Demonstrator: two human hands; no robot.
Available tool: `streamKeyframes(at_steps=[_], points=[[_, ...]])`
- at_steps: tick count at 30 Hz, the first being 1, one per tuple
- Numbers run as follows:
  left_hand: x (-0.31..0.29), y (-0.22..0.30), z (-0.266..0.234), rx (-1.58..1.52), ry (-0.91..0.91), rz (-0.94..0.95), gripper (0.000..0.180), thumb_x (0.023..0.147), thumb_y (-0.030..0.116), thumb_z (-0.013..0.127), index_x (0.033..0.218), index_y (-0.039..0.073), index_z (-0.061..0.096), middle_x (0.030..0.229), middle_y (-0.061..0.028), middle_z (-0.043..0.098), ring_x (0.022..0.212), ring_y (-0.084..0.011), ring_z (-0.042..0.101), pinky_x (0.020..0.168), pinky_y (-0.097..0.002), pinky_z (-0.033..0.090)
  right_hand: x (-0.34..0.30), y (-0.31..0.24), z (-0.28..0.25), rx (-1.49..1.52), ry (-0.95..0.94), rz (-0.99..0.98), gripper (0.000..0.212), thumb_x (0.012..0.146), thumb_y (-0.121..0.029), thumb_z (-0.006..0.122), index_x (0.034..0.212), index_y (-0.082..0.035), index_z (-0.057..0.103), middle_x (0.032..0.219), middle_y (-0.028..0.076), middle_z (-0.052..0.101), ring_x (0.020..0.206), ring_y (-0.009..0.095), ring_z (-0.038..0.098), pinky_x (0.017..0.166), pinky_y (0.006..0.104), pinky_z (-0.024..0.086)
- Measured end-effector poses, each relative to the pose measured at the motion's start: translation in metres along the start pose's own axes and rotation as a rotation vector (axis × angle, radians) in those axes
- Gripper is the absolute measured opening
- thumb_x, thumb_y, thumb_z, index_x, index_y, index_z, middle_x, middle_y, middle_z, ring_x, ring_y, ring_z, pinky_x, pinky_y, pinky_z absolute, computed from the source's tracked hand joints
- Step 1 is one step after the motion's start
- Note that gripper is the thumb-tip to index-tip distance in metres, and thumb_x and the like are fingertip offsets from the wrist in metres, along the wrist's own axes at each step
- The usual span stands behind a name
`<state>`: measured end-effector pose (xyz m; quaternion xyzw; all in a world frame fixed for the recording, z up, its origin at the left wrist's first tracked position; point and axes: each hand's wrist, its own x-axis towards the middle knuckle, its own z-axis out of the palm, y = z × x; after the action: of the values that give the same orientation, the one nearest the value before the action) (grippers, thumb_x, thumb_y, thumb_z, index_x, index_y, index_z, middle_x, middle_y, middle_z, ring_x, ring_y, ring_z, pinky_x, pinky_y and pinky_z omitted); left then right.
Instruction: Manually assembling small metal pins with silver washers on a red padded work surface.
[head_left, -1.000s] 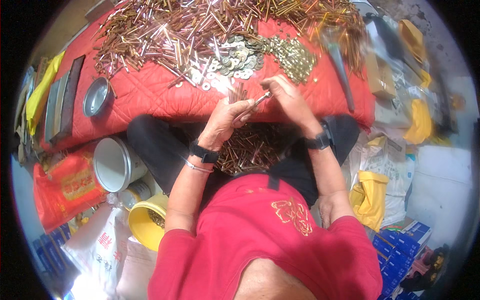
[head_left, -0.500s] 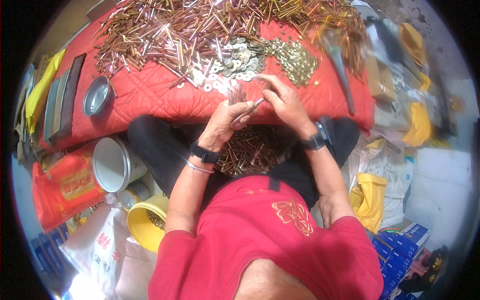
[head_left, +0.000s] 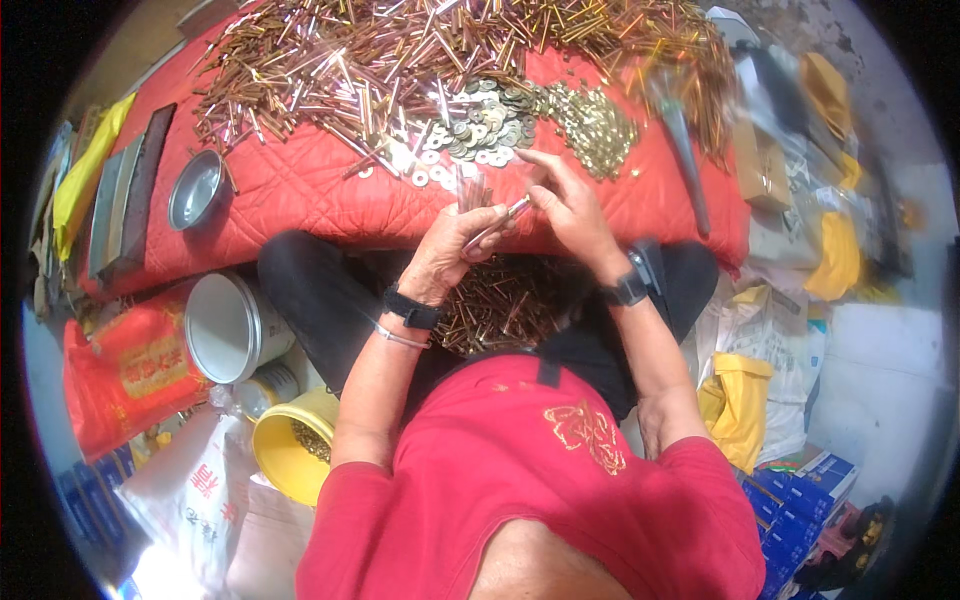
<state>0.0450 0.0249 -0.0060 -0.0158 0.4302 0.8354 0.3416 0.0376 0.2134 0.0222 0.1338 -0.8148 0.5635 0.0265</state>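
Note:
My left hand (head_left: 462,235) is closed round several thin copper-coloured metal rods (head_left: 472,188). One metal rod (head_left: 497,224) slants across its fingers, up to the right. At that rod's upper end is my right hand (head_left: 572,205), thumb against the tip, index finger reaching forward and the rest curled out of sight. Whether a small part lies in the right hand cannot be made out. Just beyond both hands lie flat ring washers (head_left: 485,125) and a heap of small brass-coloured pieces (head_left: 598,135). Between my legs sits a pile of similar rods (head_left: 505,310).
A large heap of rods (head_left: 300,70) covers the back of the red quilted cloth (head_left: 290,200). A metal bowl (head_left: 197,192) rests at left; a dark tapered tool (head_left: 685,165) lies at right. Buckets, a yellow pail (head_left: 275,450), sacks and blue boxes (head_left: 800,510) stand around me.
Both hands stay almost in place. The right thumb and fingers have shifted slightly at the rod's tip; the left hand keeps its hold.

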Motion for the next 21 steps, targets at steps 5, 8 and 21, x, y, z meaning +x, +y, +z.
streamKeyframes(at_steps=[5,8,21], points=[[0.001,-0.001,0.000,-0.021,0.001,-0.012,0.021,0.087,0.022,0.063,0.086,0.001,0.063,0.057,0.0051,0.048,0.042,-0.0005,0.037,0.037,-0.0154,0.024,0.001,0.004,-0.002,0.001,-0.037,0.074,0.032,0.091,-0.016,0.057,0.121,-0.007,0.054,0.077,0.006,0.056,0.070,0.012,0.054,0.065,0.0286,0.045],[-0.002,0.002,0.004,0.038,0.008,-0.018,0.021,0.087,0.021,0.063,0.085,0.001,0.063,0.056,0.0054,0.047,0.042,-0.0008,0.037,0.037,-0.0155,0.024,-0.002,0.003,0.001,-0.002,-0.031,0.037,0.031,0.091,-0.017,0.057,0.120,-0.007,0.055,0.079,0.007,0.058,0.073,0.014,0.056,0.068,0.0293,0.046],[0.006,-0.006,-0.009,-0.052,0.006,-0.022,0.022,0.089,0.021,0.061,0.084,0.000,0.063,0.055,0.0057,0.048,0.041,-0.0008,0.037,0.037,-0.0163,0.024,-0.001,0.011,0.005,0.067,0.035,-0.003,0.029,0.091,-0.011,0.053,0.119,-0.007,0.056,0.088,0.011,0.060,0.079,0.019,0.060,0.074,0.0317,0.048]])
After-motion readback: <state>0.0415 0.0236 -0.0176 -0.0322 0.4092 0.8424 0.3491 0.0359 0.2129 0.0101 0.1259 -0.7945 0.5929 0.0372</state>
